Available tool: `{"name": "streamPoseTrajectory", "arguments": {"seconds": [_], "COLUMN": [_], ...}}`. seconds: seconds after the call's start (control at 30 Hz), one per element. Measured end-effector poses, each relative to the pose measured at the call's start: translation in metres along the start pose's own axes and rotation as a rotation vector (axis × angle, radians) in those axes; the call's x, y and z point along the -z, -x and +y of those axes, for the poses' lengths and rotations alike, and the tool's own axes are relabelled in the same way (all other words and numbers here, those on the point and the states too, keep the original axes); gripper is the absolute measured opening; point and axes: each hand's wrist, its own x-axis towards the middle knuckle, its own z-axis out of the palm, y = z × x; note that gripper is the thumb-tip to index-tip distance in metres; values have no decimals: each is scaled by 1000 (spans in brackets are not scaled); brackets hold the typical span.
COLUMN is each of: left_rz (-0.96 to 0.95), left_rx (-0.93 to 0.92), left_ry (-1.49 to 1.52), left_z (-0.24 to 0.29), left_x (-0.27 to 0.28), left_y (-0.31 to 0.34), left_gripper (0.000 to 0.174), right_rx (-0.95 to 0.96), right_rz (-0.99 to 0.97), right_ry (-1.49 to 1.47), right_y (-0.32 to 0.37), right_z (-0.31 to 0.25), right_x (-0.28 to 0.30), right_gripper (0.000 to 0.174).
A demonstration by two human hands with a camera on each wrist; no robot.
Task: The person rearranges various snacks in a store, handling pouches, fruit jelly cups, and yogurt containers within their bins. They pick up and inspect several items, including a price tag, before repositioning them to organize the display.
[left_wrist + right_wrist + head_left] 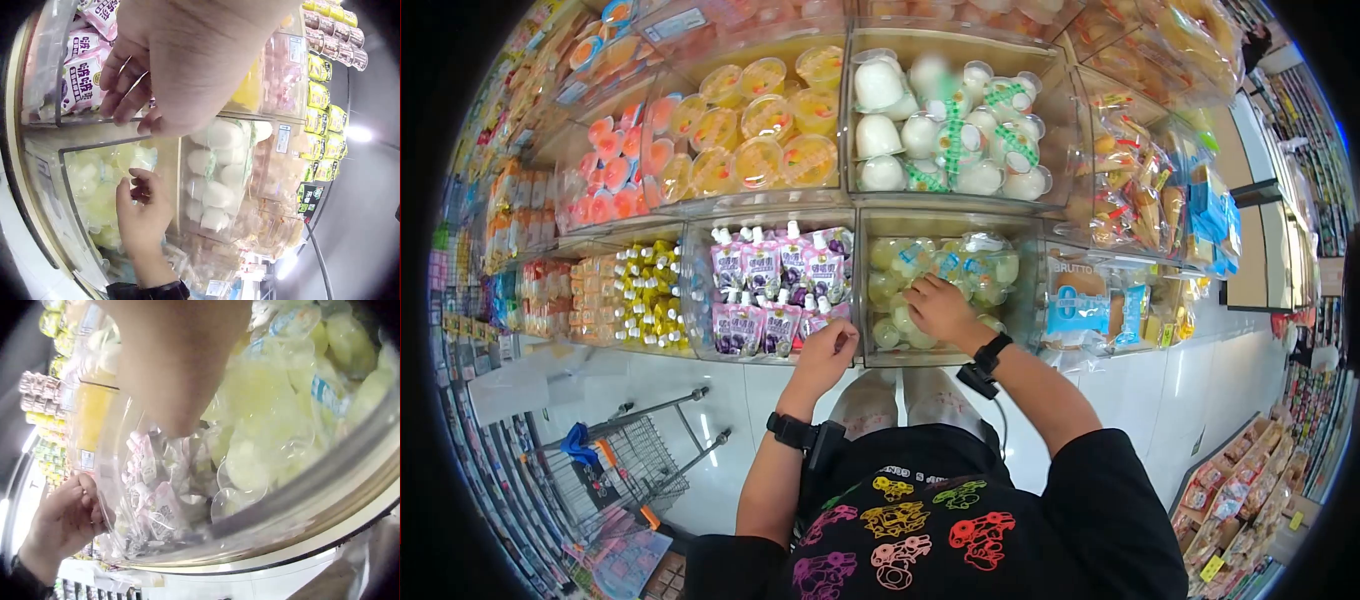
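My right hand (945, 312) is over a clear bin of pale green jelly cups (897, 258), some with blue and white labels. Its fingers are loosely bent, and the left wrist view shows a gap between thumb and fingers with nothing in it. At the front corner of the neighbouring bin, my left hand (825, 355) hangs with loosely curled fingers and holds nothing. That bin has pink and purple drink pouches (762, 270) with white caps, standing in rows. In the right wrist view, the right hand (178, 369) blurs across the top and its fingertips are hidden.
Behind are bins of white domed cups (882, 135) and yellow fruit jelly cups (760, 165). Clear bin walls (860, 290) divide the compartments. A shopping cart (635, 455) stands on the floor at left. Blue-and-white packs (1078, 308) fill the bin at right.
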Motion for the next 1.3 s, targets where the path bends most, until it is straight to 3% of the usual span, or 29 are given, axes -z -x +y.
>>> {"name": "streamPoseTrajectory", "arguments": {"seconds": [0.07,0.13,0.27,0.33,0.47,0.53,0.57,0.63,0.67,0.73,0.8,0.87,0.93,0.97,1.0,1.07,1.13,1.2,1.23,1.27,1.3], "left_rz": [11,-18,27,34,30,41,41,40,51,71,78,57,62,-16,29,27,354,412,437,458,317], "left_rx": [-2,33,-17,-20,3,-25,-18,22,17,9,4,-28,-39,2,-45,33,-390,-510,-615,-619,-374], "left_ry": [-2,41,26,36,6,17,2,-28,-28,-33,-50,-164,-223,-283,-281,-163,-162,-215,-270,-280,-150], "left_z": [-2,-5,0,2,3,1,0,2,2,-1,0,-10,-7,-3,-3,34,35,64,74,74,73], "left_x": [1,0,-2,-2,-2,-5,-5,-5,-6,-10,-12,-15,-11,-3,0,17,13,17,21,28,36], "left_y": [1,1,6,12,16,15,14,12,12,11,11,12,15,12,9,10,1,-4,-3,0,3], "left_gripper": [8,9,9,11,13,14,14,13,13,11,10,13,20,21,23,31,40,42,44,44,44], "right_rx": [93,330,519,471,407,80,82,-491,-482,-713,-658,-718,-616,-524,-365,-361,-318,-39,-12,-28,-46], "right_rz": [-59,-160,-347,-323,-262,-77,-80,103,110,-56,-121,-268,-79,-99,80,137,169,150,152,154,153], "right_ry": [26,62,144,71,52,39,55,271,274,373,361,407,465,472,457,244,-254,-651,-650,-859,-1066], "right_y": [-4,-8,-16,-12,-7,-8,-9,-9,-7,-3,-1,-11,-6,-6,2,-1,-6,-23,-30,-37,-44], "right_z": [-4,-13,-29,-26,-12,-1,10,38,49,78,98,107,120,110,109,59,11,-49,-64,-77,-86], "right_x": [3,1,-33,-35,-11,4,13,29,30,17,5,-1,-23,-9,-3,48,79,121,117,112,110], "right_gripper": [20,17,15,25,23,29,29,28,28,46,44,37,26,27,30,30,30,27,27,30,33]}}
